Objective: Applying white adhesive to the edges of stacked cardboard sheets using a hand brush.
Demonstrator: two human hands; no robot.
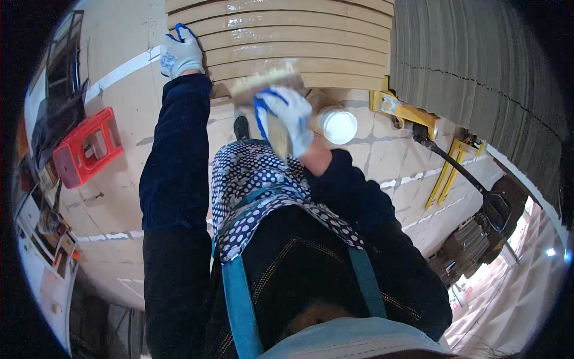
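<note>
Head view | left hand (181,52) gloved, fingers flat on stacked cardboard sheets (299,42) | right hand (286,119) gloved, fingers closed round brush (267,78), bristles blurred on stack edge | white tub (338,124) just beside, partly hidden | pallet jack (454,155) right, partly cut off.

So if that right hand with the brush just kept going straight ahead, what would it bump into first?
Most likely the stack of tan boards. The right hand holds the brush with its bristles at or very near the stack's lower edge; contact is hard to judge.
</note>
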